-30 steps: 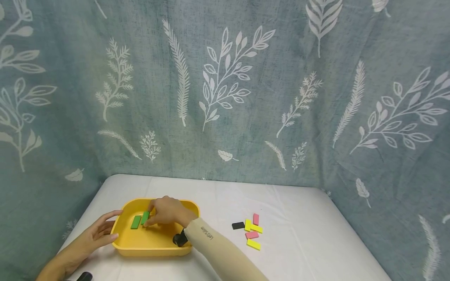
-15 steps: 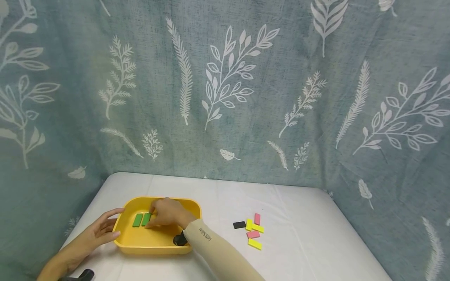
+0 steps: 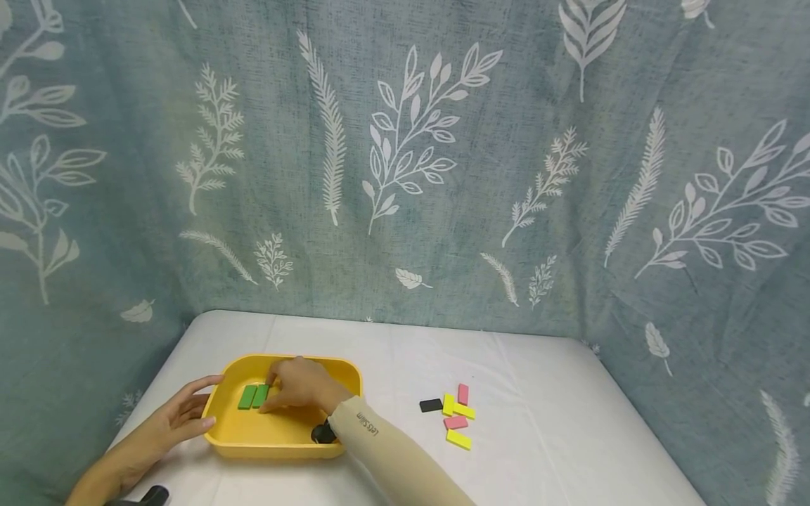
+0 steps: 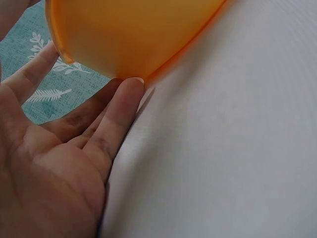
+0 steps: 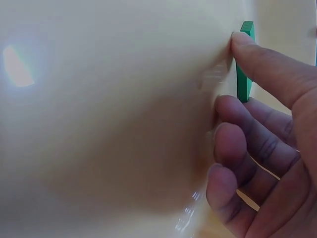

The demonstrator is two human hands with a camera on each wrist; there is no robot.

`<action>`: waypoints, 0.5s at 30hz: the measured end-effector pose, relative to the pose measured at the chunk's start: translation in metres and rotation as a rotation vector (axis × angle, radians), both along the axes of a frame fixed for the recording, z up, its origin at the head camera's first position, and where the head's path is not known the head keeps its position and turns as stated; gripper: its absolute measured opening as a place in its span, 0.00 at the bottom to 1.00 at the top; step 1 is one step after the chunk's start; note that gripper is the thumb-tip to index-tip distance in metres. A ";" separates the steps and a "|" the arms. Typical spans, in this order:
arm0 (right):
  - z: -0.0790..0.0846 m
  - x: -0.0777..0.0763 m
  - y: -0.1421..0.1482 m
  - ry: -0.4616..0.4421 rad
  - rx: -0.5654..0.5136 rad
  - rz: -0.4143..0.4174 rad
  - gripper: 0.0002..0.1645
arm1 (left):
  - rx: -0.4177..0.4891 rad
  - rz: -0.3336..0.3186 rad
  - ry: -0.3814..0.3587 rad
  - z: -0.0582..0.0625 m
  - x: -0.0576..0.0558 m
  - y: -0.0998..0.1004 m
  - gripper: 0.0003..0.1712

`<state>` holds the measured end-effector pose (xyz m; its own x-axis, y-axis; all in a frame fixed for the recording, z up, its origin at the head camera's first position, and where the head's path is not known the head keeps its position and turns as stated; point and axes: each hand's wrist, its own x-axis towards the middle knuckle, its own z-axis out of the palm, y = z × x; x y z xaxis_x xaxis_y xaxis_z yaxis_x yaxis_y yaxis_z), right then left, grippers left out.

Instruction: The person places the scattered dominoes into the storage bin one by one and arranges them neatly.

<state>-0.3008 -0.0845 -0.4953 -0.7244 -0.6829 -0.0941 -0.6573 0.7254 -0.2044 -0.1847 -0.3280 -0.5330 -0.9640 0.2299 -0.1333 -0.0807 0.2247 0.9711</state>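
Observation:
A yellow tray [image 3: 278, 451] stands on the left of the white table. Inside it, two flat green blocks lie side by side: a left green block [image 3: 247, 397] and a right green block [image 3: 260, 396]. My right hand [image 3: 304, 383] reaches into the tray and holds the right block between thumb and forefinger at its two ends. In the right wrist view the thumb touches that green block [image 5: 243, 74], while the other fingers curl near the tray floor. My left hand [image 3: 171, 422] touches the tray's left end from outside, fingers fairly straight; its fingertips meet the tray wall [image 4: 129, 44] in the left wrist view.
Right of the tray lie a black block [image 3: 431, 405], several yellow blocks [image 3: 458, 440] and pink blocks [image 3: 455, 422], some touching. A patterned curtain [image 3: 405, 176] hangs behind the white table [image 3: 544, 414]. A black wrist device [image 3: 324, 432] overlaps the tray's near right corner.
The right green block has shifted slightly left and straightened beside the other one, with my right hand on it. My left hand stays at the tray's end. The head view has shifted slightly.

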 end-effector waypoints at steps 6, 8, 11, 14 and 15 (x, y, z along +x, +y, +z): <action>-0.001 -0.001 0.000 0.003 -0.012 0.004 0.29 | 0.009 0.006 -0.005 0.000 -0.001 0.000 0.43; -0.001 -0.001 0.001 0.004 -0.021 0.009 0.29 | 0.008 0.008 -0.006 0.000 0.000 0.001 0.43; 0.003 -0.002 0.004 0.005 -0.025 0.022 0.31 | -0.001 0.012 -0.005 0.001 0.000 0.002 0.43; 0.011 -0.002 0.008 -0.008 -0.027 0.022 0.31 | -0.009 0.012 -0.001 0.001 0.000 0.001 0.43; 0.014 -0.002 0.009 -0.018 -0.028 0.018 0.31 | -0.010 0.015 -0.002 0.000 0.000 0.001 0.43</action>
<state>-0.3032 -0.0751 -0.4813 -0.7104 -0.6984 -0.0875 -0.6661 0.7073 -0.2367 -0.1844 -0.3273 -0.5327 -0.9671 0.2141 -0.1374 -0.0860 0.2332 0.9686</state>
